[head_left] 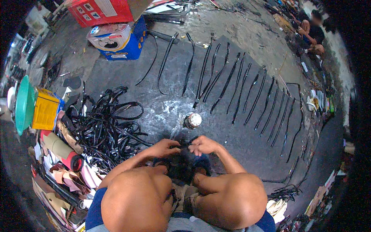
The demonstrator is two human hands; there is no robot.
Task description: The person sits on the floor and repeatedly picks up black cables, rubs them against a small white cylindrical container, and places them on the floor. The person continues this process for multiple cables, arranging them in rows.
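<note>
Glossy, narrow black strips (226,86) lie in a row on the dark, flat sheet (232,149). The left hand (166,148) and right hand (204,145) nearly meet, fingers curled; whether either grips a strip cannot be told. Strip handling appears in progress; the next move calls for fingertip control.

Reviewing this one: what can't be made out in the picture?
- Head view: whether the left hand or right hand grips anything; fingers and dark shadow hide it.
- Head view: the red box's top; cut off by the upper edge.
- Head view: the co-worker's hand details; too small, near the right rim.
</note>
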